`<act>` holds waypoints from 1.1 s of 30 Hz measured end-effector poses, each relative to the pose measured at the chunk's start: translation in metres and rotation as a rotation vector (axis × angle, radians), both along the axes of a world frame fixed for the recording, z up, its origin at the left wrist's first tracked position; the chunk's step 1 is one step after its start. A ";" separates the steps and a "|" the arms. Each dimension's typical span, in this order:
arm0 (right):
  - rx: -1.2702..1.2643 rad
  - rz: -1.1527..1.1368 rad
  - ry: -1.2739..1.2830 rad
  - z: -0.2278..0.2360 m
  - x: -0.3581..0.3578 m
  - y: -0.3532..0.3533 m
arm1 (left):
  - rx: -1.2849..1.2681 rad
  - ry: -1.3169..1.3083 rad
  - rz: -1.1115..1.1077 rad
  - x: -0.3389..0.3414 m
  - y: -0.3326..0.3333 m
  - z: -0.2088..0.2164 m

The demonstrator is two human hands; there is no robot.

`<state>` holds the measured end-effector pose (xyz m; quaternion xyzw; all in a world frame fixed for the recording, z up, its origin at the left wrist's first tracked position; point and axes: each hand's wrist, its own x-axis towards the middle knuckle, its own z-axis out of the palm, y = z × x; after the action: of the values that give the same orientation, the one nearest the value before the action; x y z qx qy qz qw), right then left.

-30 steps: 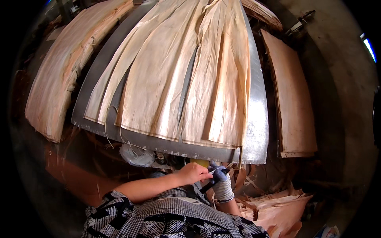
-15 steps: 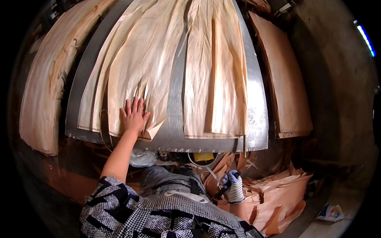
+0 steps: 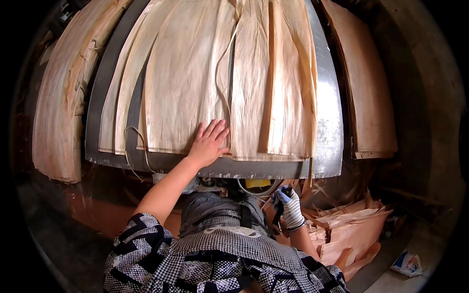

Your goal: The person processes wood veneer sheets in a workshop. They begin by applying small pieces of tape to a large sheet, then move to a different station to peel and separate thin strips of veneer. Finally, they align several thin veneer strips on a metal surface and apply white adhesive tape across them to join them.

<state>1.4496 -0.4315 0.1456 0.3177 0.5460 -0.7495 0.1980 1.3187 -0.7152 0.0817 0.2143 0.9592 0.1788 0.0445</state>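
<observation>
My bare left hand lies open, fingers spread, on the near right corner of a wide pale wood veneer sheet. Its right edge meets a second veneer sheet, with a narrow dark gap higher up between them. A thin curled veneer strip runs along that seam. Below the table edge, my right hand, in a striped glove with bluish fingers, is closed round a dark-handled tool whose kind I cannot make out. More narrow veneer pieces lie at the left.
The sheets rest on a grey metal tabletop. Stacks of veneer stand left and right. Under the front edge is a round container with something yellow inside. Torn veneer scraps pile up at lower right, near a plastic packet.
My left hand has moved right with the wide veneer sheet, narrowing its gap to the right-hand sheet. The sheet's wrinkles have flattened. My right hand has risen slightly, still holding the tool.
</observation>
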 end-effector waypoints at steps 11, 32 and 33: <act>0.095 0.076 0.050 -0.020 -0.006 -0.002 | -0.055 0.077 0.017 0.042 -0.007 0.005; 0.200 0.309 0.171 -0.049 -0.066 -0.040 | 0.100 0.271 0.010 -0.001 0.028 0.023; 0.174 0.321 0.169 -0.049 -0.071 -0.042 | 0.235 0.165 0.065 -0.024 0.032 0.023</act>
<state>1.3789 -0.4735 0.0970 0.1784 0.6670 -0.6824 0.2403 1.2945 -0.6828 0.1048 0.2008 0.9385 0.2730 -0.0658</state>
